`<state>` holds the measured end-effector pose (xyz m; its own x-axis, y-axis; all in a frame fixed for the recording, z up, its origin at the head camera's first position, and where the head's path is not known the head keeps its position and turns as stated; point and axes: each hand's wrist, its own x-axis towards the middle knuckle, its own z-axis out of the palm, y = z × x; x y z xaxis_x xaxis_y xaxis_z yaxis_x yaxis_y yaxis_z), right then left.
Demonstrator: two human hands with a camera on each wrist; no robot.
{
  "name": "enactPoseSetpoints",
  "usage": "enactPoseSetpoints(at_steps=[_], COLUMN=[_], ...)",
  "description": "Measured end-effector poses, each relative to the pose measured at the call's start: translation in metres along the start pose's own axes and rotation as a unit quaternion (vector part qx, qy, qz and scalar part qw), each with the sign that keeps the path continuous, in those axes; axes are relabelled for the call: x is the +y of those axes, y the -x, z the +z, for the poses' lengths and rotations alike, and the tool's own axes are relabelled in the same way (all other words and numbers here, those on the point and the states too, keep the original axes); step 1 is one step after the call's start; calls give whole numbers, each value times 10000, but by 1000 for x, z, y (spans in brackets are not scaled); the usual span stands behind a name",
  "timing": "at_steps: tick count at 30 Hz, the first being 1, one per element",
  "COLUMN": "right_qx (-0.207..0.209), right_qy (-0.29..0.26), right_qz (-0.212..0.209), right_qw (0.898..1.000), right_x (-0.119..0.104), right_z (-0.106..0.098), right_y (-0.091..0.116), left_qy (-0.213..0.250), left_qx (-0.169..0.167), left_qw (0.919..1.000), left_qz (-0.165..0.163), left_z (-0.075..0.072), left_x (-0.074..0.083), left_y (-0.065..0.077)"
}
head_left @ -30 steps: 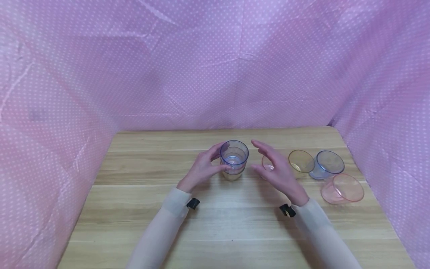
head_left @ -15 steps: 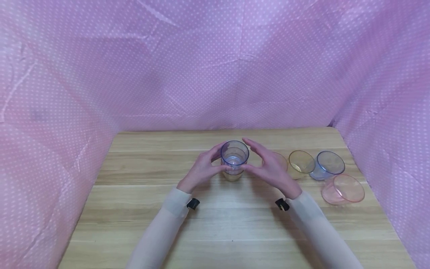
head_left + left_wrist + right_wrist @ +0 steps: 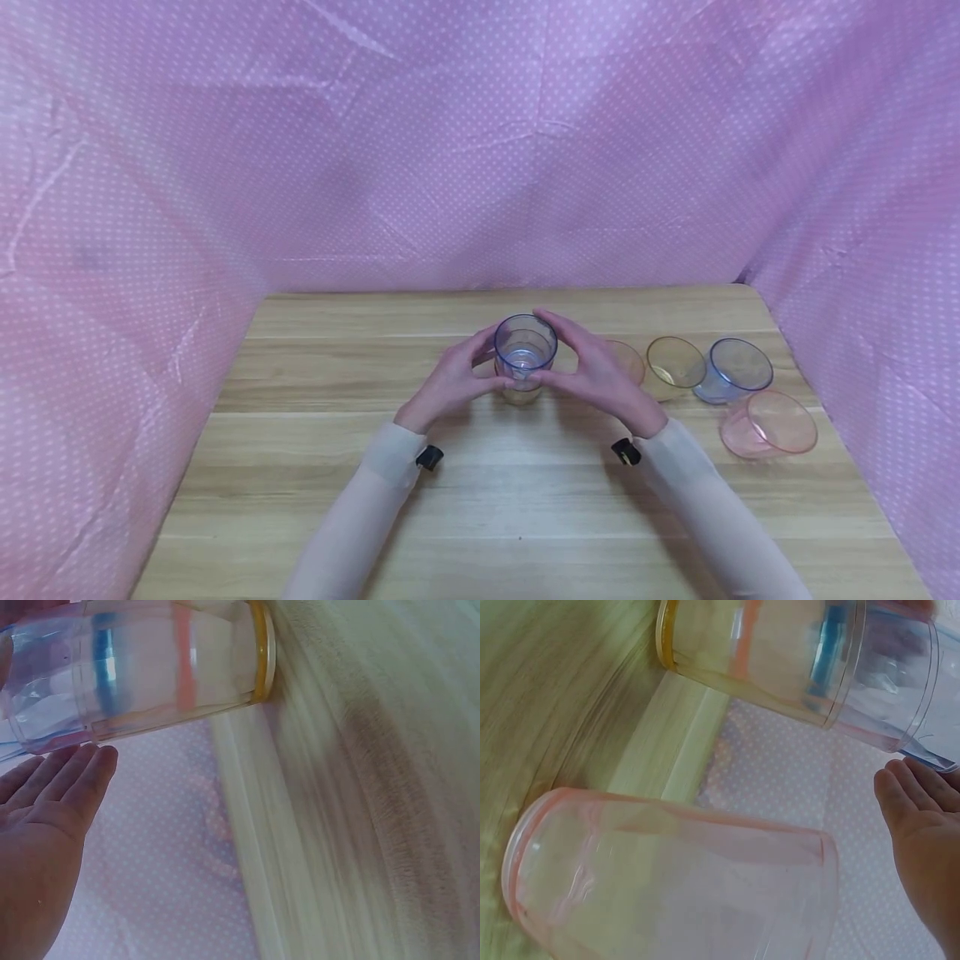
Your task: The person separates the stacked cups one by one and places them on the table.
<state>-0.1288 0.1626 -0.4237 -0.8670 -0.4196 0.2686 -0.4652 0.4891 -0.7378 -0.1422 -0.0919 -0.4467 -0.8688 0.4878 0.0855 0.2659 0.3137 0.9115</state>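
A stack of clear tumblers stands upright near the middle of the table. The blue tumbler is on top, nested into a pink one, with the yellow tumbler at the bottom. My left hand holds the stack's upper part from the left, thumb in front and fingers behind. From the other side my right hand holds the blue tumbler, its thumb close to the left thumb. In the right wrist view, the right fingertips lie at the blue rim.
Right of the stack stand a pink tumbler, partly hidden by the right hand, a yellow tumbler and a blue tumbler. Another pink tumbler stands nearer the front. Pink dotted cloth surrounds the table's back and sides.
My right hand has moved left from beside the pink tumbler to the stack and closed in on its top. The left hand has stayed at the stack.
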Motion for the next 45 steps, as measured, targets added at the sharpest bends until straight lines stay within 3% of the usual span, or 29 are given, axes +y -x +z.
enactPoseSetpoints(at_steps=[5,17,41,45], right_qx=[-59,-66,133,140], right_qy=[36,-362,-1159,-1083], right_qz=[41,42,510,474], right_qw=[10000,9993,9919,9929], right_x=[-2,-3,3,3], right_z=[2,4,8,8], right_y=[-3,-7,-6,-5], left_qy=[156,-31,35,19], left_qx=[-128,-101,11,14], left_qw=[9998,9997,10000,9999], left_qz=[-61,-207,-85,-120], left_z=[3,5,8,9], left_x=[-5,-7,-11,-11], left_y=[-2,-2,-4,-4])
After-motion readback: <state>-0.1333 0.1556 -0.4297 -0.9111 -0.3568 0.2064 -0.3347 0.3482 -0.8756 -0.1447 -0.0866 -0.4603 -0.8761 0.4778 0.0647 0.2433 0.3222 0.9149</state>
